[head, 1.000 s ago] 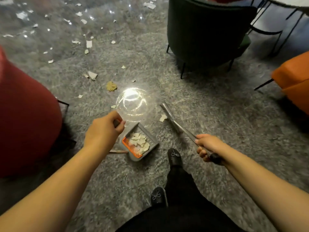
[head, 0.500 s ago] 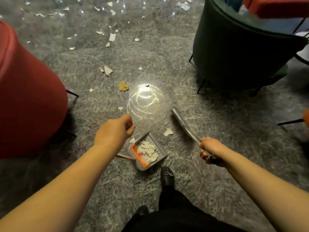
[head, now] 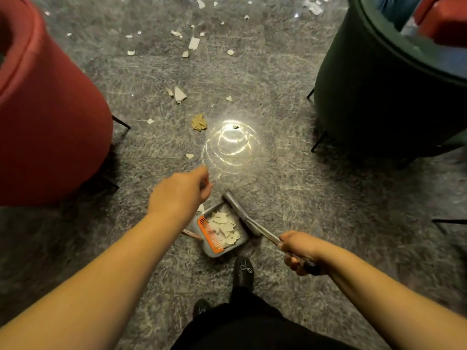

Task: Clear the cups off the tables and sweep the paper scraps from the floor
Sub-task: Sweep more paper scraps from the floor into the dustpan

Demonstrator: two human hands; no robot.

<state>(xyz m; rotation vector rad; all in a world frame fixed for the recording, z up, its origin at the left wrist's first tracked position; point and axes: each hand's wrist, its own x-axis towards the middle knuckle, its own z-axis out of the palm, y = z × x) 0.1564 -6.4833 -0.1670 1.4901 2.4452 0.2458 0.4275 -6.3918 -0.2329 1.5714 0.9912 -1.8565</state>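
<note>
A grey dustpan (head: 242, 242) with an orange comb edge sits on the floor in front of my feet and holds several white paper scraps. My left hand (head: 180, 194) grips the top of the dustpan's upright handle, above the pan. My right hand (head: 299, 251) grips the broom handle; the grey broom head (head: 240, 213) lies at the pan's right rim. More paper scraps (head: 180, 94) and a crumpled brown scrap (head: 199, 122) are scattered on the grey floor ahead. No cups are in view.
A red armchair (head: 48, 109) stands close on the left, a dark green armchair (head: 384, 92) on the right, both on thin black legs. A bright light reflection (head: 228, 145) glares on the floor between them. My black shoe (head: 243, 271) is just behind the dustpan.
The broom head has swept from the floor right of the pan up to the pan's rim, taking the scrap that lay there. I have stepped forward between the chairs.
</note>
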